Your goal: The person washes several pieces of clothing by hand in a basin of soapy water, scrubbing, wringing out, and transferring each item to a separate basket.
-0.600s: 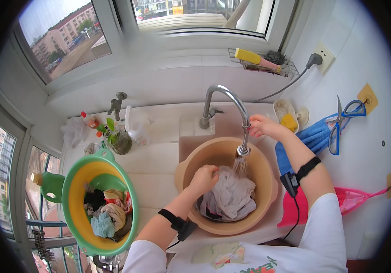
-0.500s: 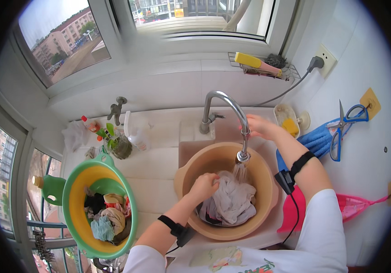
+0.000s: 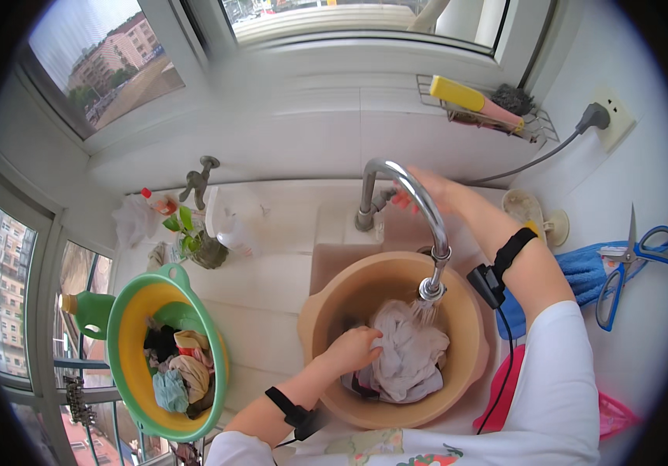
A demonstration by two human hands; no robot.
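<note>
My left hand [image 3: 355, 349] reaches into a tan plastic basin [image 3: 470, 369], its bent fingers closed at the edge of a wet, pale grey garment [image 3: 408, 357]. A darker piece of fabric shows under that garment. Behind the curved chrome faucet [image 3: 435, 233], my right hand [image 3: 429, 190] has its fingers at the tap handle [image 3: 383, 199]; they are slightly blurred and partly covered by the spout. A spray of water falls from the faucet head onto the garment.
Left of the basin stands a green and yellow tub [image 3: 221, 365] with several bunched clothes. Behind it are a plant in a jar [image 3: 205, 250] and a second wall tap [image 3: 198, 182]. Blue-handled scissors [image 3: 621, 279] and a blue towel [image 3: 567, 279] hang on the right wall.
My right hand has moved from beside the spout to the tap handle behind it. My left hand stays at the garment, and water runs in both frames. The view has shifted slightly.
</note>
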